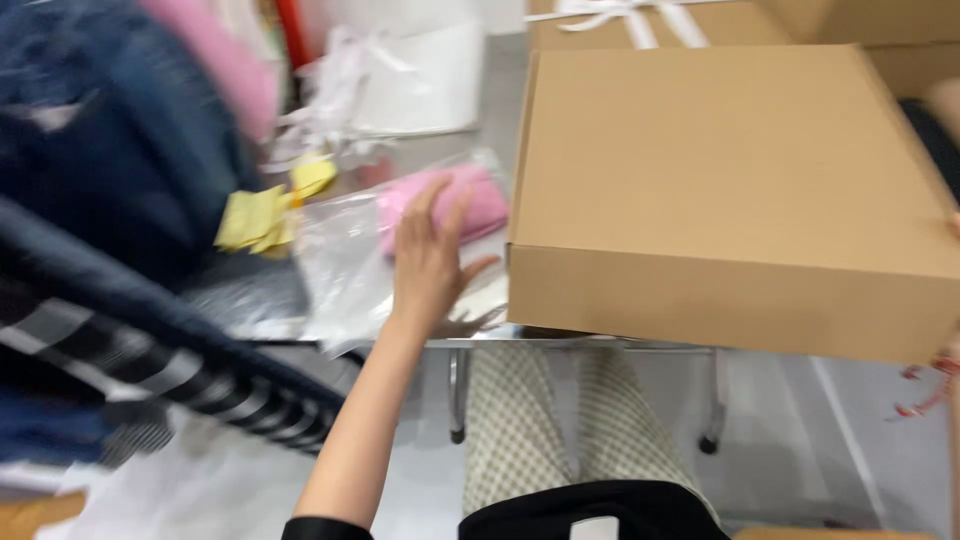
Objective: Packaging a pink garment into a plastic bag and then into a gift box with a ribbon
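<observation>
Seen from the head camera, the left hand [430,255] reaches out over the near edge of the table [470,130] with its fingers spread apart, gripping nothing. It hovers just above a clear plastic bag [345,265] holding a folded pink cloth [470,200]. Yellow paper tags [265,215] lie just beyond the bag, toward the table's left side. A large closed cardboard box [730,190] overhangs the near edge on the right. The right hand [950,345] shows only at the box's right end; whether its fingers grip, I cannot tell. Dark striped clothes [150,350] hang at the left.
</observation>
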